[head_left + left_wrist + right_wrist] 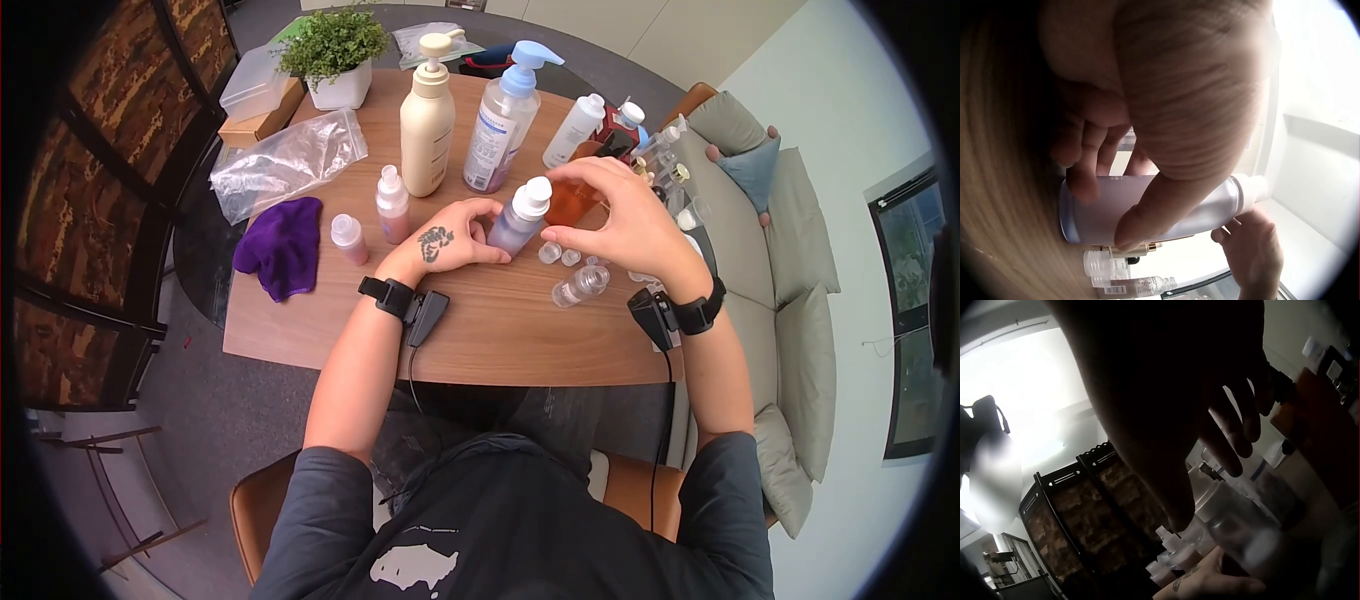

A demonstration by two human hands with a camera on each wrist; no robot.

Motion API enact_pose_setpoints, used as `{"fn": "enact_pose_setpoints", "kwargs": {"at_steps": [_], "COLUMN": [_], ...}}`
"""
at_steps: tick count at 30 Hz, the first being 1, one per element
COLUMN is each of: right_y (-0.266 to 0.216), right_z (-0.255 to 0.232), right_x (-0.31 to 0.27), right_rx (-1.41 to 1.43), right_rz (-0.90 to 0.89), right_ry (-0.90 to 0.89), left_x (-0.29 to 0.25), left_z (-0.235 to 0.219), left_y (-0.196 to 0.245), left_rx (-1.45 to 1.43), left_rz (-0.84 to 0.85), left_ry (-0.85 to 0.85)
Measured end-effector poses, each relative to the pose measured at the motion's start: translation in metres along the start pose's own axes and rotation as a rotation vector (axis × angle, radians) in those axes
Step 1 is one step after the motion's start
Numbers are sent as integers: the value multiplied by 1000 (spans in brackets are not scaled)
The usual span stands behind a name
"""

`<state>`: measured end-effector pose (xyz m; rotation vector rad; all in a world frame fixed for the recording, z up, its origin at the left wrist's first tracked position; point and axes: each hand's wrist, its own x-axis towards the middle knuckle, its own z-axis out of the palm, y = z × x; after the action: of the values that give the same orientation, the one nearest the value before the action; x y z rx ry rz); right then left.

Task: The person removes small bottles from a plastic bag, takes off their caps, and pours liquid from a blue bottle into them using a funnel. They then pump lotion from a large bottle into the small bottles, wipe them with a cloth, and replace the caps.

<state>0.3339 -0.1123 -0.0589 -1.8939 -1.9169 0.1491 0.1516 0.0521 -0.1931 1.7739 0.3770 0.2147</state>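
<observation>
In the head view my left hand (pixel 448 240) holds a clear bottle of pale purple liquid (pixel 512 236) with a white cap (pixel 537 190), upright on the table. The left wrist view shows the left thumb and fingers (pixel 1141 219) curled round the bottle body (pixel 1107 206). My right hand (pixel 625 215) is beside the cap, thumb and forefinger spread apart; it holds nothing visible. In the right wrist view that hand (pixel 1191 419) hangs above the bottle (pixel 1244 534), and whether a fingertip touches the cap cannot be told.
Two small pink bottles (pixel 393 210) stand left of the left hand, near a purple cloth (pixel 282 248) and plastic bag (pixel 290 165). Large pump bottles (pixel 427 135) stand behind. An amber object (pixel 572 200), an empty clear bottle (pixel 580 287) and small clear caps (pixel 549 253) are around the right hand.
</observation>
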Motion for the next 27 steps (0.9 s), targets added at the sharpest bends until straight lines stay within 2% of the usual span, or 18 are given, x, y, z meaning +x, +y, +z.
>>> {"fn": "enact_pose_setpoints", "kwargs": {"at_steps": [3,6,12,15,18,24,27], "right_y": [-2,-6,-1,3,-1,-6,-3], "right_z": [6,7,-2,4,8,-5,-3], "right_x": [2,0,-7,-6,-1,-5,-7], "right_rx": [282,387,313,304,355,289,173], "right_rz": [-7,86,146,45,-21,162,106], "right_ry": [-33,-121,-149,-69,-84,-174,-128], "left_x": [-1,-1,-1,0,0,-1,-1], "left_z": [0,0,0,-1,0,1,1], "left_y": [1,3,0,-1,-2,-1,1], "left_rx": [-5,7,-6,33,25,-29,-8], "left_rz": [-37,-31,-17,-39,-34,-15,-15], "left_ry": [-2,0,4,-1,-1,5,14]}}
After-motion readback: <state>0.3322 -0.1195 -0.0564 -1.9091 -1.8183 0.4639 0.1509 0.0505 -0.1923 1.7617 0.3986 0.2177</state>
